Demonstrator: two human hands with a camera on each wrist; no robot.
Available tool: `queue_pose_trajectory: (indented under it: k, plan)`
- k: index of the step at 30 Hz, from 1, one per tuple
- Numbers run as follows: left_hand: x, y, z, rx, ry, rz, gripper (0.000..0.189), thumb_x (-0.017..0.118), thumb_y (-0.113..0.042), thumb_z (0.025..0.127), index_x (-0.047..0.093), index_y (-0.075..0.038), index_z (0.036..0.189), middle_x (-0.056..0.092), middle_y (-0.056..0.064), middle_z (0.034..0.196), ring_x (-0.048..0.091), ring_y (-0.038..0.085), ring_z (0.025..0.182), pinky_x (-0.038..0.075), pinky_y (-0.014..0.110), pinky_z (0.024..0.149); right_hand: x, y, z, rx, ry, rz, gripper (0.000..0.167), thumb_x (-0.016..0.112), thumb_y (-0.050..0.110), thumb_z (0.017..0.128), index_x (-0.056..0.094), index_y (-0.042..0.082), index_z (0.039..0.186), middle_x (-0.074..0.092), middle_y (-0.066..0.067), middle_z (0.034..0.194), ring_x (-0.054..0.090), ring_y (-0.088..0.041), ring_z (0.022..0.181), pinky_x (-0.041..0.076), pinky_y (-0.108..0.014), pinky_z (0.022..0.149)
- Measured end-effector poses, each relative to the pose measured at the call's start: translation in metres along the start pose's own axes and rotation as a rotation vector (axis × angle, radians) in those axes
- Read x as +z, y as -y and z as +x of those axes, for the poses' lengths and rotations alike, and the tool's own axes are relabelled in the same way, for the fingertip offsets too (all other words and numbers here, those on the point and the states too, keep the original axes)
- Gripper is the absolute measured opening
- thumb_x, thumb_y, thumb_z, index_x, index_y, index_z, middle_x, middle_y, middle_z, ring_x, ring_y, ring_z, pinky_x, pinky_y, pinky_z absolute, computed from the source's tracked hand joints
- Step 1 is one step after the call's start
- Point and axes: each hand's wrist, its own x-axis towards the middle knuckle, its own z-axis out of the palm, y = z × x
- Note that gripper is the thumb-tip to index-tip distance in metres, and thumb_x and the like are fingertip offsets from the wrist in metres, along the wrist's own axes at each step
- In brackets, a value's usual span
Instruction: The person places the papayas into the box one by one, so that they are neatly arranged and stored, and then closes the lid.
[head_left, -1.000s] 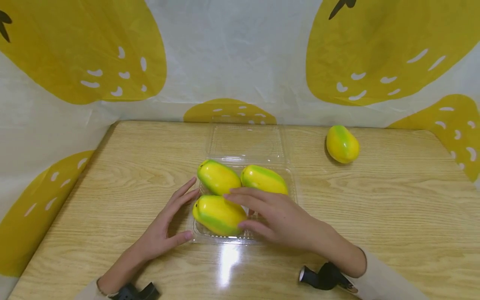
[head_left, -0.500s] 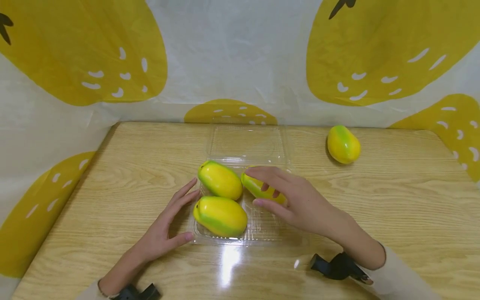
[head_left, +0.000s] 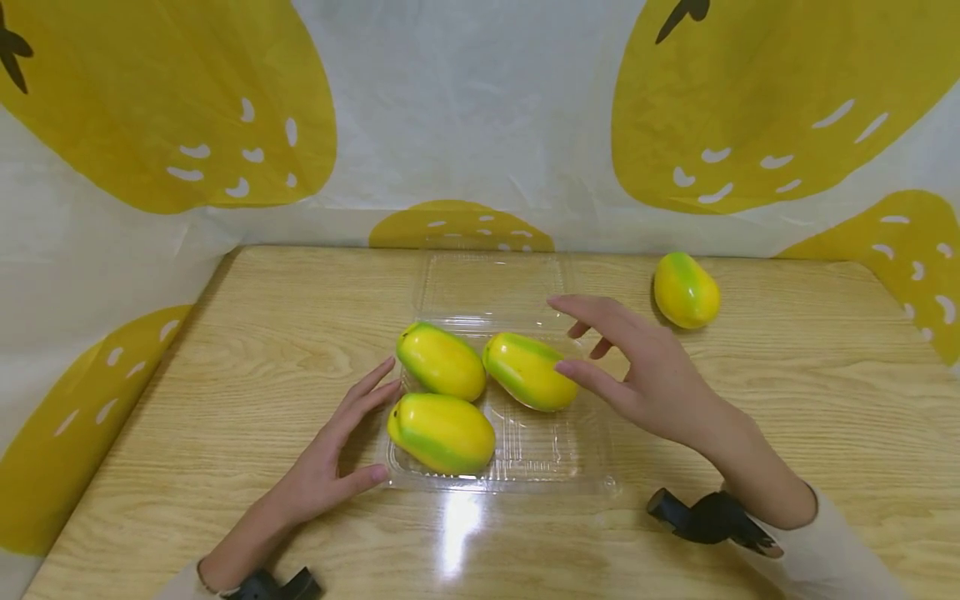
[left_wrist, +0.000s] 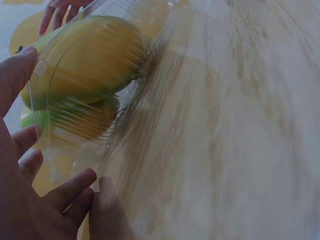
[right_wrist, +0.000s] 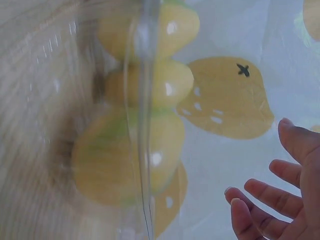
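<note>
Three yellow-green mangoes lie in a clear plastic clamshell box (head_left: 525,483): a front-left mango (head_left: 441,433), a back-left mango (head_left: 441,362) and a back-right mango (head_left: 528,372). My left hand (head_left: 326,467) rests at the box's left side, fingers spread, with thumb and fingertips at the rim; the left wrist view shows them along the clear wall. Above the box's right edge, my right hand (head_left: 645,367) is held with fingers apart and nothing in its grasp; its thumb tip overlaps the back-right mango in the head view.
The box's lid (head_left: 495,283) lies flipped back toward the rear of the wooden table (head_left: 300,300). Another mango (head_left: 687,290) sits at the back right. A fruit-print cloth (head_left: 472,108) hangs behind the table. Both wrists wear black camera mounts.
My right hand has moved right and back, from over the front-left mango, across the back-right one, to the box's right edge. My left hand has stayed in place.
</note>
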Motion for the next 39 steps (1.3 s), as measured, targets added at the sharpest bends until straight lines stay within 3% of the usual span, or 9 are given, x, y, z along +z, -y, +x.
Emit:
queue_pose_trajectory:
  k: [3,7,12,20,28,34,36,39]
  plan:
    - [0.000,-0.001,0.000,0.003,0.001,0.001,0.078,0.073,-0.020,0.081,0.034,0.001,0.145,0.014,0.018,0.156,0.020,0.039,0.140,0.011,0.030,0.113,-0.006,-0.006,-0.002,0.023,-0.028,-0.011,0.052,0.063,0.037,0.092,0.053,0.006,0.134,0.061,-0.005,0.121,0.059,-0.014,0.092,0.051,-0.020,0.067]
    - [0.000,-0.001,0.000,0.001,-0.001,0.009,0.078,0.073,-0.020,0.081,0.034,0.000,0.145,0.014,0.018,0.156,0.019,0.039,0.140,0.010,0.031,0.113,-0.012,-0.012,-0.006,0.070,-0.059,-0.020,0.056,0.076,0.012,0.082,0.054,0.006,0.134,0.061,-0.005,0.120,0.059,-0.016,0.095,0.051,-0.019,0.068]
    - [0.000,-0.002,0.000,-0.013,-0.002,0.014,0.078,0.073,-0.019,0.081,0.034,-0.001,0.146,0.014,0.016,0.157,0.022,0.039,0.139,0.010,0.032,0.113,-0.020,-0.020,-0.008,0.121,-0.101,-0.044,0.066,0.079,-0.003,0.073,0.054,0.005,0.134,0.061,-0.004,0.122,0.058,-0.014,0.096,0.051,-0.017,0.068]
    - [0.000,-0.002,0.000,-0.012,-0.002,0.016,0.077,0.072,-0.020,0.081,0.034,-0.002,0.146,0.014,0.016,0.157,0.023,0.039,0.139,0.011,0.032,0.113,-0.032,-0.036,-0.013,0.218,-0.141,-0.108,0.065,0.078,-0.001,0.076,0.054,0.012,0.136,0.061,0.000,0.118,0.055,-0.001,0.095,0.049,-0.013,0.070]
    - [0.000,-0.002,0.000,-0.011,0.001,0.012,0.077,0.072,-0.020,0.082,0.034,-0.001,0.146,0.014,0.016,0.157,0.022,0.040,0.139,0.011,0.030,0.113,-0.043,-0.050,-0.018,0.334,-0.161,-0.141,0.059,0.073,0.009,0.084,0.052,0.018,0.139,0.061,0.000,0.113,0.053,0.002,0.095,0.045,-0.010,0.073]
    - [0.002,0.000,0.000,0.023,0.002,-0.011,0.076,0.072,-0.025,0.084,0.034,0.002,0.145,0.013,0.019,0.156,0.033,0.031,0.136,0.014,0.030,0.113,-0.053,-0.066,-0.024,0.447,-0.167,-0.144,0.057,0.073,0.016,0.086,0.052,0.017,0.139,0.058,-0.003,0.128,0.050,0.005,0.097,0.042,-0.006,0.071]
    - [0.002,0.000,0.000,0.028,0.002,-0.014,0.076,0.072,-0.026,0.085,0.034,0.003,0.144,0.013,0.019,0.156,0.033,0.031,0.136,0.014,0.029,0.113,-0.056,-0.072,-0.026,0.479,-0.170,-0.157,0.055,0.072,0.018,0.087,0.052,0.016,0.139,0.056,-0.005,0.131,0.050,0.003,0.097,0.040,-0.005,0.070]
    - [0.002,0.000,-0.001,0.023,0.003,-0.012,0.076,0.072,-0.026,0.084,0.034,0.002,0.144,0.013,0.019,0.156,0.030,0.032,0.137,0.013,0.029,0.113,-0.059,-0.080,-0.029,0.505,-0.173,-0.183,0.054,0.070,0.021,0.089,0.051,0.013,0.139,0.055,-0.008,0.133,0.054,-0.009,0.100,0.038,-0.003,0.069]
